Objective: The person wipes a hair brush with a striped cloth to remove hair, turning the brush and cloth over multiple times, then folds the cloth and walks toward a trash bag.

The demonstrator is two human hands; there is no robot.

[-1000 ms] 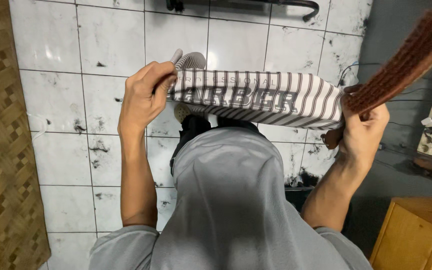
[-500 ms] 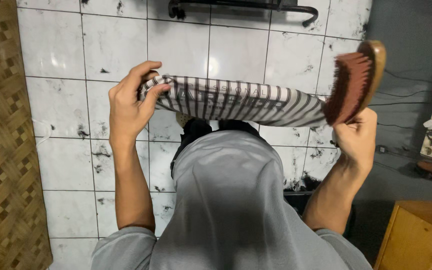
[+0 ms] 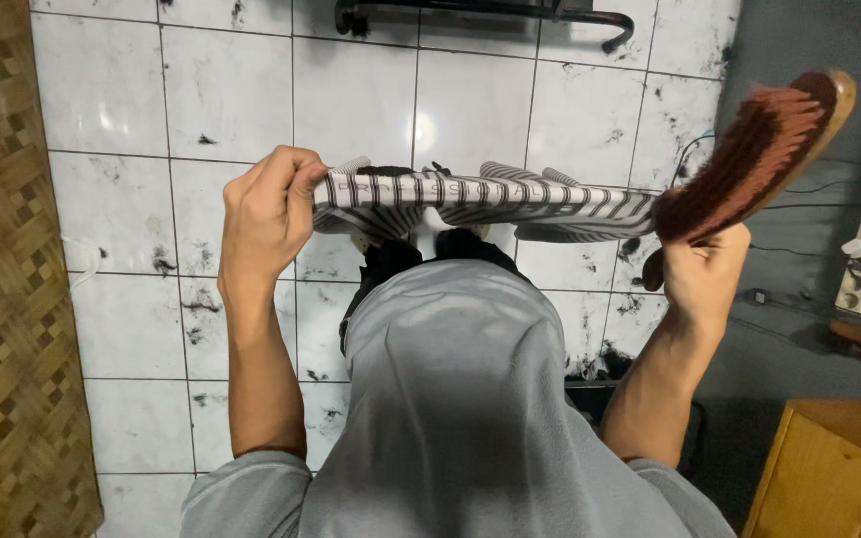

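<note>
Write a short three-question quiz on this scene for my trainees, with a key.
1. True or false: the right hand holds a brush with reddish-brown bristles.
2. What does the left hand grip?
A. a folded striped cloth
B. a wooden box
C. a black rail
3. Fill in: the floor under the hands is made of white ____.

Key
1. True; the brush rises up and to the right from the fist.
2. A; the striped cloth is stretched between both hands.
3. Tiles, speckled with dark marks.
</note>
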